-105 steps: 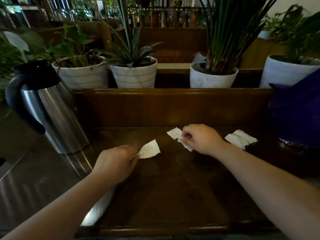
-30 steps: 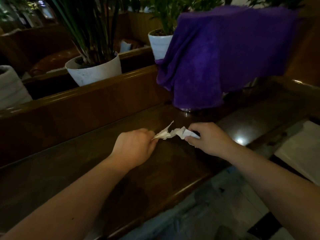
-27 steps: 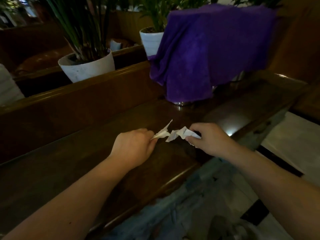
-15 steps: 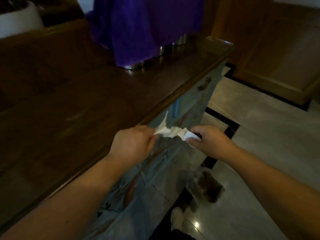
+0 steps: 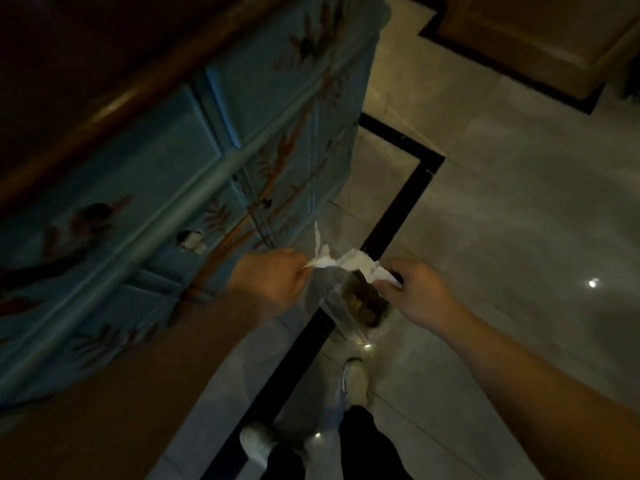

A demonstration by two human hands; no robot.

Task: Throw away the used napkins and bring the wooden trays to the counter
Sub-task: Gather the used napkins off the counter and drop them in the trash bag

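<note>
My left hand (image 5: 268, 277) and my right hand (image 5: 417, 294) each pinch crumpled white napkins (image 5: 346, 263), and the bunches meet between them. Both hands hover over the floor, right above a small bin (image 5: 356, 306) lined with a clear bag and holding brownish waste. The napkins hang over the bin's far rim. No wooden tray is in view.
A blue painted cabinet (image 5: 194, 188) with a dark wooden top stands on my left. Glossy pale floor tiles (image 5: 519, 220) with a black border strip spread to the right. My shoes (image 5: 353, 379) and dark trousers show at the bottom. Wooden furniture sits at the top right.
Both hands left the counter top with the napkins and swung right and down past the cabinet's edge. They now hold the napkins over the bin on the floor.
</note>
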